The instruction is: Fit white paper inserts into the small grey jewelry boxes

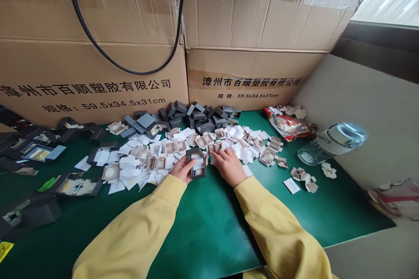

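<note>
My left hand [182, 169] holds a small dark grey box [197, 163] with a white card and a pale insert inside it, just above the green mat [209, 222]. My right hand [228, 165] rests to the right of the box, fingers curled down onto the heap of white cards and beige paper inserts [183, 148]; whether it grips a piece is hidden. Behind the heap lies a cluster of small dark grey boxes [193, 117]. Both arms wear yellow sleeves.
Two big cardboard cartons [248, 30] wall off the back, with a black cable [98, 48] hanging across them. A red snack packet [288, 125] and a clear plastic bottle [330, 144] on its side lie at the right. Dark box parts [39, 152] are scattered at the left.
</note>
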A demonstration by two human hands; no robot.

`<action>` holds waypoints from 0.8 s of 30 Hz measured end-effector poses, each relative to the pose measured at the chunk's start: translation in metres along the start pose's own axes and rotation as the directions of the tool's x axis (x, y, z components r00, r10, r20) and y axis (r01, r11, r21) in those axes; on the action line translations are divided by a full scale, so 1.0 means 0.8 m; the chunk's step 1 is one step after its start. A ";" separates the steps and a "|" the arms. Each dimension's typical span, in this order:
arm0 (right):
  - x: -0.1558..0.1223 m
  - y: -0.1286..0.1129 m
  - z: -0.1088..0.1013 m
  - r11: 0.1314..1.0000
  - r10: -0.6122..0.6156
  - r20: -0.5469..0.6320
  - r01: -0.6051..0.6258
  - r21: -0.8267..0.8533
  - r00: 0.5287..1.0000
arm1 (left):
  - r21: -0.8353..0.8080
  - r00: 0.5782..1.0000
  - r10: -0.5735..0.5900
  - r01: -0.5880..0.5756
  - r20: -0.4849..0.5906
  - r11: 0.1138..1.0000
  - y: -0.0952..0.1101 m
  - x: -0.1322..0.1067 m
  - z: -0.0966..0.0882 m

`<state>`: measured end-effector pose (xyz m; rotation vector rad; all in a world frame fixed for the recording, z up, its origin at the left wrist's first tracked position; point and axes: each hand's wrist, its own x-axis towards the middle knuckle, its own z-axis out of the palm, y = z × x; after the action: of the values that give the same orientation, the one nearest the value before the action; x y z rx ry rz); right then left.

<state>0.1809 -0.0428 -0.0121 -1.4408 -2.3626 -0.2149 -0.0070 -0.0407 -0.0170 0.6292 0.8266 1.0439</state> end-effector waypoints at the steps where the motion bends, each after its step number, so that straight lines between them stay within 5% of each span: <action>1: 0.000 0.000 0.000 1.000 0.001 -0.002 -0.001 0.005 1.000 | -0.002 1.000 -0.016 0.016 0.023 1.000 0.001 0.000 -0.001; 5: 0.001 0.002 -0.005 0.994 0.064 -0.064 -0.058 0.093 0.996 | -0.048 0.984 -0.096 0.104 0.149 0.993 0.004 0.000 -0.005; 9: 0.002 0.004 -0.012 0.931 0.263 -0.161 -0.206 0.302 0.951 | -0.098 0.962 -0.143 0.169 0.233 0.981 0.005 -0.001 -0.007; 16: -0.002 -0.013 -0.026 0.713 0.505 -0.310 -0.187 0.675 0.806 | -0.028 0.972 -0.175 0.182 0.159 0.983 -0.001 0.002 -0.007; 24: -0.007 -0.026 -0.026 0.770 0.358 -0.345 -0.066 0.634 0.868 | 0.069 0.982 -0.159 0.152 0.101 0.986 -0.005 -0.003 -0.004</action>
<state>0.1694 -0.0636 0.0064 -1.1640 -1.6403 0.2415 -0.0086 -0.0443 -0.0210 0.6549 0.8036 0.8392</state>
